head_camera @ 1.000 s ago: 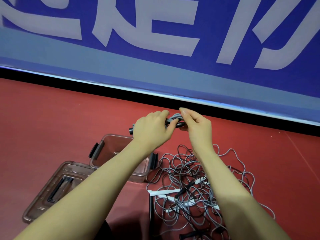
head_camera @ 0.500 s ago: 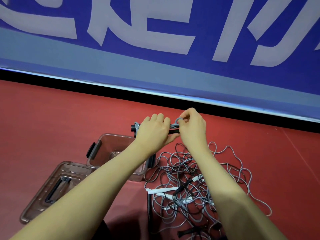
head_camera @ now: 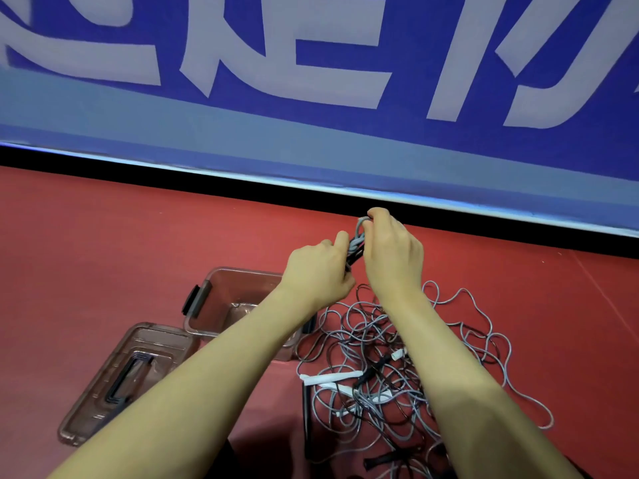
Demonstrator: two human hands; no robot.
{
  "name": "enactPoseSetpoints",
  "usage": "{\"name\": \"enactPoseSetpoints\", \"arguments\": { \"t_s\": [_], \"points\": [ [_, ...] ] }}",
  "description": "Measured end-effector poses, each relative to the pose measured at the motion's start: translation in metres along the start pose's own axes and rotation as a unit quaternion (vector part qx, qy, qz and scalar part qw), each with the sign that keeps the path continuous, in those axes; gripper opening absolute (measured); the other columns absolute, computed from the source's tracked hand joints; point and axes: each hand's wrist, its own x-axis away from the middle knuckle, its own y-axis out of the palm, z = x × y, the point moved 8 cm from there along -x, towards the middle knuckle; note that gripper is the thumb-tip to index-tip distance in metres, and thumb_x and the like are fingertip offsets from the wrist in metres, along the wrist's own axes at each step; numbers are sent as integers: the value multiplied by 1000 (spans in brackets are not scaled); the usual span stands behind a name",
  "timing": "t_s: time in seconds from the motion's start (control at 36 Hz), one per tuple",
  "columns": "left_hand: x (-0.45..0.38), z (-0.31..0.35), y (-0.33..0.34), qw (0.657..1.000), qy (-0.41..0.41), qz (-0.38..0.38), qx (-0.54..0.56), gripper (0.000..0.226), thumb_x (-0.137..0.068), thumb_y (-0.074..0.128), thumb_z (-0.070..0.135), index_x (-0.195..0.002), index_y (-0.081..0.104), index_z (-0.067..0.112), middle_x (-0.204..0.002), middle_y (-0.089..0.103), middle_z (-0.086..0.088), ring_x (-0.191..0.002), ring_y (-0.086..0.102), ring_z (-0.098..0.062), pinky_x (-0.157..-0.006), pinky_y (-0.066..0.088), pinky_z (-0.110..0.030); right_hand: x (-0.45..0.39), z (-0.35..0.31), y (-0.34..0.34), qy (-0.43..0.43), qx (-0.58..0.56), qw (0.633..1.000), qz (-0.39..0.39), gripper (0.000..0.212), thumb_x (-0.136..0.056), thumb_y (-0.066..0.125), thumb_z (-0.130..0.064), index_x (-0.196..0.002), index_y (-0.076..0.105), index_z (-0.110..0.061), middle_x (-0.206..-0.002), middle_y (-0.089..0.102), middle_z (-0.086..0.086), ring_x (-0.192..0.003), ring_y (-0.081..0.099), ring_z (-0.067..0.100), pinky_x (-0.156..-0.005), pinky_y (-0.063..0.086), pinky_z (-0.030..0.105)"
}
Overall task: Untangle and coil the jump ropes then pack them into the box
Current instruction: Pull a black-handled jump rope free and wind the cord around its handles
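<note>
Hands (head_camera: 356, 257) both pinch the coiled grey jump-rope bundle (head_camera: 358, 242); tuck its last loop snugly before the clear brown plastic box (head_camera: 238, 299)

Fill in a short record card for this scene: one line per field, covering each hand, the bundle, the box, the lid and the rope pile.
left hand: grips the coiled rope bundle's lower part
right hand: pinches a grey loop at the bundle's top
coiled bundle: grey rope around dark handles, held above the floor
box: open, on the red floor, contents unclear
lid: off, lying flat beside the box
rope pile: tangled grey and black ropes, right of the box
</note>
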Motion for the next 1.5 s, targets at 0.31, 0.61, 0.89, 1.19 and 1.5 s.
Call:
{"name": "enactPoseSetpoints", "arguments": {
  "t_s": [0.31, 0.61, 0.89, 1.19, 1.5],
  "points": [
    [9, 13, -5, 998, 26, -1, -52, 46, -89, 45, 31, -130, 33, 16, -97, 57, -7, -80, 60, -35, -57, 31, -31, 3, 36, 0, 188, -143, 971, -43, 17, -92, 49, -12, -97, 64, -5, -83, 68, 18, -81, 59, 41, -71, 46, 44],
    [29, 10, -14, 997, 20, -9, 76, 39, -90, 43, 36, -121, 34, 15, -92, 44, -5, -81, 57, -36, -62, 35, -33, 11, 28, -4, 205, -217, 952, -62, 11, -85, 55, -12, -85, 67, -14, -66, 59, -7, -73, 60, 25, -68, 48, 36],
    [56, -22, -3, 981, -60, -42, 178, 36, -96, 40, 28, -128, 32, 15, -110, 51, -13, -96, 55, -39, -75, 44, -42, 29, 9, 17, 172, -289, 929, -157, 22, -89, 56, -3, -105, 70, -9, -98, 70, 5, -86, 62, 13, -80, 44, 15],
    [109, -106, 48, 925, -207, -49, 316, 33, -92, 51, 29, -120, 39, 20, -98, 64, -10, -91, 60, -33, -78, 50, -42, 126, -56, 120, 177, -304, 849, -394, 31, -85, 43, 4, -101, 68, -8, -86, 67, 7, -74, 56, 17, -67, 42, 23],
    [210, -187, 157, 862, -378, -66, 331, 22, -87, 60, 31, -104, 51, 20, -97, 51, -1, -90, 56, -20, -81, 48, -37, 263, -102, 220, 263, -380, 708, -534, 27, -92, 40, 8, -113, 57, 2, -85, 60, 5, -57, 62, -1, -60, 48, 13]
  ]
}}
